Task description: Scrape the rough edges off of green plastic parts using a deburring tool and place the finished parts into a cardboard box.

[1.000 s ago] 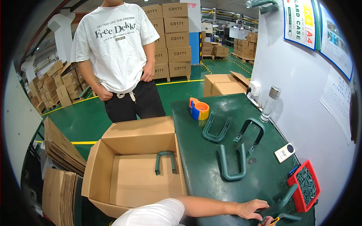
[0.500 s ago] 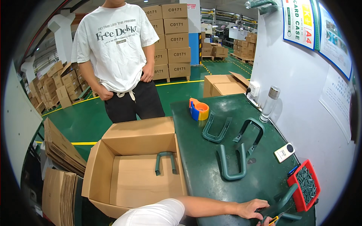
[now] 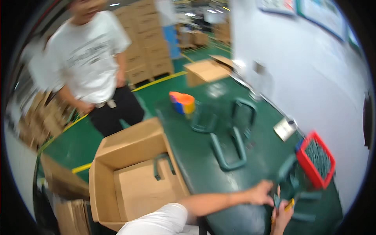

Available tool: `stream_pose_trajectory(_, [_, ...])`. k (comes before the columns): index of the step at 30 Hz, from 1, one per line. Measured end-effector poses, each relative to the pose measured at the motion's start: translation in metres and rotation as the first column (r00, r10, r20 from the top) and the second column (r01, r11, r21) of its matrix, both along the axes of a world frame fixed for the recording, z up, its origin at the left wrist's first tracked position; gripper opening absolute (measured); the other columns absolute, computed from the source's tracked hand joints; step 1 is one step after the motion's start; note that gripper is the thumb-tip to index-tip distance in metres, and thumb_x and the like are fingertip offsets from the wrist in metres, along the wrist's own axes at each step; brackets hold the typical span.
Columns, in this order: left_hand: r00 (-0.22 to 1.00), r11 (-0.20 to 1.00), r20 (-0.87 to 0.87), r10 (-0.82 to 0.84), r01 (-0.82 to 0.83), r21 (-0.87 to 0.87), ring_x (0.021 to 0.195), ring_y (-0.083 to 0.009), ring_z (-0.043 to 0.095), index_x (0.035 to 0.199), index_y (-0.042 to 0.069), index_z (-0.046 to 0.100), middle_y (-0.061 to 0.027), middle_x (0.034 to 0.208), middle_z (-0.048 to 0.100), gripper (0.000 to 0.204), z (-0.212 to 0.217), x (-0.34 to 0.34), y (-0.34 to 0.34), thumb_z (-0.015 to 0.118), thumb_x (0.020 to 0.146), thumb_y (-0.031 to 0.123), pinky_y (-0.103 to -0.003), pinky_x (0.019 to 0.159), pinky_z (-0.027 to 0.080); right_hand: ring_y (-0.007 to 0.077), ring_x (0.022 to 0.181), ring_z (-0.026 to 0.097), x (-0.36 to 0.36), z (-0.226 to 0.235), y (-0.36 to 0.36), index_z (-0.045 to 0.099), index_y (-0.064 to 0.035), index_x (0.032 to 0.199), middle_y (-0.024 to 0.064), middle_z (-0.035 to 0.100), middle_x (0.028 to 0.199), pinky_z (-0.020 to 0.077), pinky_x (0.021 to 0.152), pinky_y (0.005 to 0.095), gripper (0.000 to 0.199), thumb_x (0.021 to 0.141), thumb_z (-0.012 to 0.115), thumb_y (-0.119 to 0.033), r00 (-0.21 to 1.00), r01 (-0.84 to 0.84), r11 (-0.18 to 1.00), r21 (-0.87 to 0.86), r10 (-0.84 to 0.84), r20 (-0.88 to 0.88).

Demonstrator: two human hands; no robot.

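Left of the red bin (image 3: 306, 166), the left hand (image 3: 260, 193) and right hand (image 3: 282, 217) are close together at a green part (image 3: 277, 201), the right clamped on a yellow tool (image 3: 290, 205); blur hides the left's grip. Farther left of the bin are three green handles (image 3: 232, 166).

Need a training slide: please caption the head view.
Left hand beside right hand, which holds a yellow tool, over a green table with U-shaped parts.
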State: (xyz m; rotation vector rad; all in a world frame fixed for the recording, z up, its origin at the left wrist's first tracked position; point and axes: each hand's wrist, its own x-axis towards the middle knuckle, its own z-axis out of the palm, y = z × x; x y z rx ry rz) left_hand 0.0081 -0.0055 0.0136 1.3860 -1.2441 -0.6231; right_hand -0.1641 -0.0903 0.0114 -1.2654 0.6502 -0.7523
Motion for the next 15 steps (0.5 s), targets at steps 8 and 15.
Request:
stream_pose_trajectory(8, [0.816,0.943,-0.561,-0.135,-0.068,-0.326,0.085,-0.0222,0.063,0.095,0.003,0.056,-0.0112,0.091,0.063,0.043,0.022,0.034,0.018,0.083,0.061,0.008,-0.033,0.075,0.052,0.0186,0.052,0.052,0.005,0.017,0.013,0.062,0.0026,0.089,0.0105,0.054,0.062,0.0413,0.050,0.0285,0.018,0.086,0.057,-0.015,0.994,-0.007,0.689,-0.725,-0.074,-0.079])
stream_pose_trajectory(15, [0.821,0.937,-0.534,-0.202,0.003,-0.350,0.085,-0.0243,0.062,0.095,0.004,0.055,-0.0145,0.089,0.062,0.051,0.013,0.042,0.011,0.086,0.057,0.019,-0.033,0.071,0.052,0.0208,0.042,0.047,0.003,0.014,0.017,0.063,-0.0025,0.078,0.0069,0.049,0.053,0.0363,0.039,0.0310,0.022,0.080,0.067,-0.024,0.985,-0.013,0.600,-0.800,-0.129,-0.113])
